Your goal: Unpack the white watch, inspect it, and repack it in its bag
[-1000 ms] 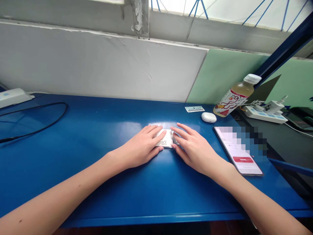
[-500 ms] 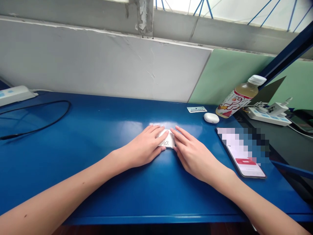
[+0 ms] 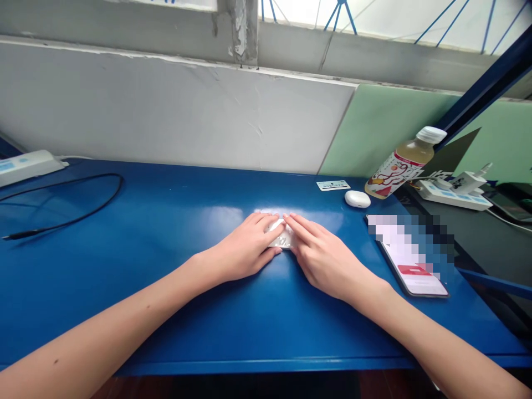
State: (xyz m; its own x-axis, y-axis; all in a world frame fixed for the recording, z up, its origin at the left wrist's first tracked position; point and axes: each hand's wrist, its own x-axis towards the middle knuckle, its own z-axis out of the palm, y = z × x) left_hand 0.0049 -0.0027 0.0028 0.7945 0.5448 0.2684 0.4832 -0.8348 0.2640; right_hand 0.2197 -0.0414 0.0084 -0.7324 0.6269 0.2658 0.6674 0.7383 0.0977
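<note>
A small flat white piece (image 3: 284,239) with shiny grey marks lies on the blue table (image 3: 174,327), mostly covered by my fingers; its exact kind cannot be made out. My left hand (image 3: 245,246) grips its left side, with fingers over the top and the thumb along the near edge. From the right, my right hand (image 3: 322,252) closes on the other side, its fingers together and their tips on the far part of the piece. Part of its surface shows between the two hands.
To the right lie a phone (image 3: 421,277), a white earbud case (image 3: 357,199) and a small label card (image 3: 333,185). A drink bottle (image 3: 399,166) leans behind them, near a power strip (image 3: 453,194). On the left are a black cable (image 3: 83,219) and another power strip (image 3: 31,166).
My right hand has moved in to the left, and its fingers now cover more of the white piece. My left hand has stayed nearly in place. The camera view has shifted slightly.
</note>
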